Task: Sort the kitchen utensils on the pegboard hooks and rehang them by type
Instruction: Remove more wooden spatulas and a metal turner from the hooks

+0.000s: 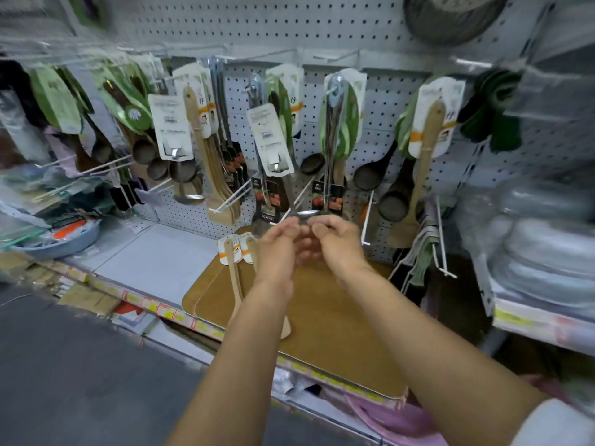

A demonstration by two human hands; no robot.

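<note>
A white pegboard (380, 101) carries hooks hung with packaged utensils: wooden spatulas (206, 146), dark ladles (370, 177) and steel spoons (333, 136). Both my hands meet below the middle hooks. My left hand (278, 244) and my right hand (335, 239) have curled fingers at the shiny bowl end of a hanging steel utensil (307, 214); blur hides which fingers pinch it. Two carded wooden spatulas (233, 268) lie on the shelf under my left wrist.
Brown boards (338, 320) lie flat on the shelf (161, 259). Bare white hooks (441, 236) stick out at the right, next to hanging cloths. Stacked clear containers (541, 243) sit at far right, a blue basin (64, 239) at left.
</note>
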